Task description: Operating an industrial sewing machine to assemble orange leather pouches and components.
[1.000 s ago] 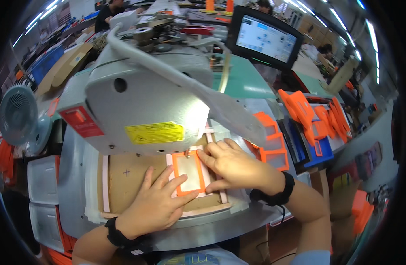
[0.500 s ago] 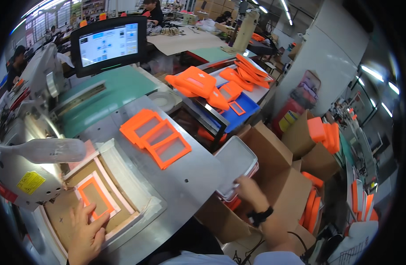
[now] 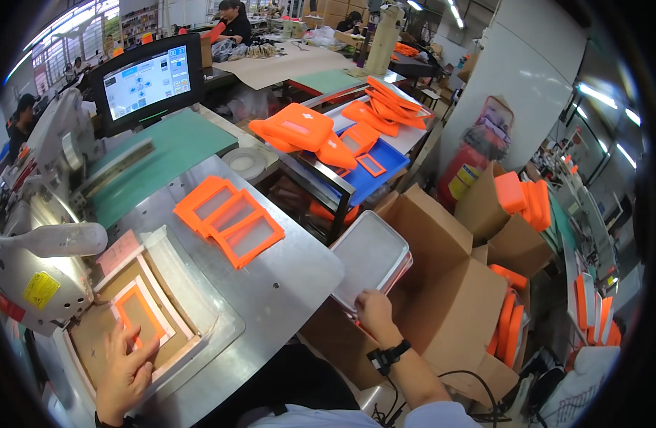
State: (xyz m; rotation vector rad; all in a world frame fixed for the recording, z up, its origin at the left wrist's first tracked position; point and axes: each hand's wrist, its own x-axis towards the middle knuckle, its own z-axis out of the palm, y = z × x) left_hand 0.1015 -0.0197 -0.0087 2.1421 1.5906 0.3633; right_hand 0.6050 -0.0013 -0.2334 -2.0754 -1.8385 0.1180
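Observation:
My left hand (image 3: 126,367) has its fingers spread, with fingertips resting at the near end of an orange rectangular frame (image 3: 149,308). That frame lies inside a white-edged cutout on the brown template board (image 3: 92,342) beside the sewing machine head (image 3: 46,274). Over at the right, my right hand (image 3: 375,312) has curled fingers at the near edge of a grey rectangular panel with a pale rim (image 3: 370,250). The panel tops a stack at the mouth of a cardboard box. My right fingertips are partly hidden.
Several orange frames with mesh windows (image 3: 249,235) overlap on the metal table (image 3: 299,267). A lit screen (image 3: 146,82) stands behind. Orange pouches (image 3: 296,128) and a blue tray (image 3: 388,167) sit beyond. Open cardboard boxes (image 3: 456,307) stand at right, beside a cable (image 3: 477,378).
My right hand has shifted along the panel's near edge, and its fingers now curl there. The left hand stays at the orange frame. The whole view has swung slightly.

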